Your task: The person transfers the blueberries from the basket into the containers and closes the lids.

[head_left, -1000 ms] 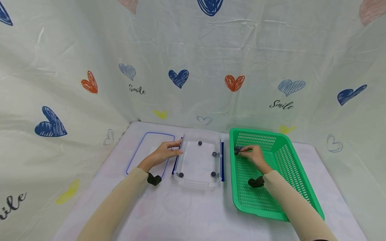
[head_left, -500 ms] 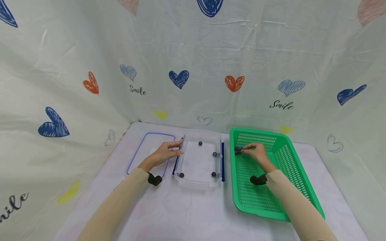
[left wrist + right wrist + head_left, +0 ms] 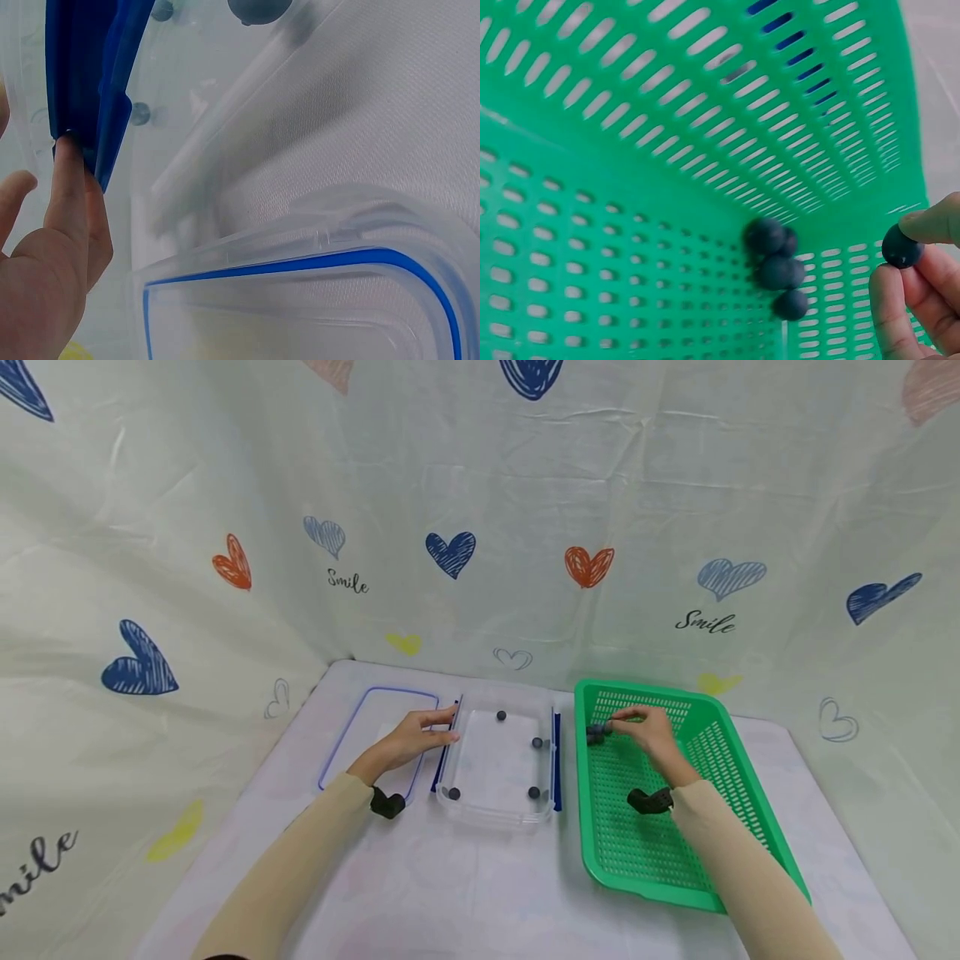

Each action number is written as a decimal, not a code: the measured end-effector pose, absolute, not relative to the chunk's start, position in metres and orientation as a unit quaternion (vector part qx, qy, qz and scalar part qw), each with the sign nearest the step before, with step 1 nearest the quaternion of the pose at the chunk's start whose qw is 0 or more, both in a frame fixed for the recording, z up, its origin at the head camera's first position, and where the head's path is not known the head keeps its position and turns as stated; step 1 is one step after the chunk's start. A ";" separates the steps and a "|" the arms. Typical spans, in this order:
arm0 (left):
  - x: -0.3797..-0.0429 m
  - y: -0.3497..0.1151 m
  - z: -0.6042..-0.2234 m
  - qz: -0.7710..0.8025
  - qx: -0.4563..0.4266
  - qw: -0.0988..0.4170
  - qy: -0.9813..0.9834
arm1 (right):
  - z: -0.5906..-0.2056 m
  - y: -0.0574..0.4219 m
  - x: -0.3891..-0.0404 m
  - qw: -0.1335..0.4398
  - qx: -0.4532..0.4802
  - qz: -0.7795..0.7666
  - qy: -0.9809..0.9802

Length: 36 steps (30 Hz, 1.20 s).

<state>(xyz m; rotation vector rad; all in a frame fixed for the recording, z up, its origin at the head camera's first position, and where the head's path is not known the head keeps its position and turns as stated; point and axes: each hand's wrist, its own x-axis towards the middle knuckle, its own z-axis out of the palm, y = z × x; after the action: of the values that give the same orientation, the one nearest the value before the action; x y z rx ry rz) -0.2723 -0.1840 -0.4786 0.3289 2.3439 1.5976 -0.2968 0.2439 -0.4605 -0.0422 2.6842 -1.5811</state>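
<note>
My left hand point(image 3: 401, 745) lies at the left side of a clear plastic box point(image 3: 495, 760), straight fingers touching its blue side latch point(image 3: 97, 67). Several dark blueberries lie apart in the box, one blueberry point(image 3: 501, 716) near its far end. My right hand point(image 3: 648, 731) is over the far left part of a green basket point(image 3: 693, 877). In the right wrist view its thumb and fingers pinch a single blueberry point(image 3: 902, 246). A small cluster of blueberries point(image 3: 776, 270) sits below, against the basket's wall.
A clear lid with a blue seal point(image 3: 345, 739) lies flat left of the box, partly under my left forearm. The box's other blue latch point(image 3: 557, 764) hangs down between box and basket. A hanging sheet with printed hearts point(image 3: 525, 610) backs the table.
My right hand has moved slightly right and up, away from the basket's left wall, with a blueberry pinched in it. My left hand has stayed at the box's latch.
</note>
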 end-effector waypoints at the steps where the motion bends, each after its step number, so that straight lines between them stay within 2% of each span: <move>1: -0.273 -0.184 -0.479 0.553 0.115 0.142 0.813 | -0.459 0.244 -0.297 0.011 -0.016 -0.511 0.860; 21: -0.273 -0.184 -0.477 0.551 0.108 0.149 0.814 | -0.420 0.222 -0.293 0.023 -0.022 -0.555 0.831; 36: -0.272 -0.185 -0.477 0.557 0.111 0.149 0.810 | -0.408 0.205 -0.292 0.025 -0.035 -0.570 0.820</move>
<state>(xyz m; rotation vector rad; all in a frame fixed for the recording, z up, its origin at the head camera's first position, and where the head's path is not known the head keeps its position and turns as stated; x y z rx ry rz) -0.2724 -0.1846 -0.4771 0.3195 2.3268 1.6000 -0.2924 0.2054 -0.4081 -0.1077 2.5366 -1.7628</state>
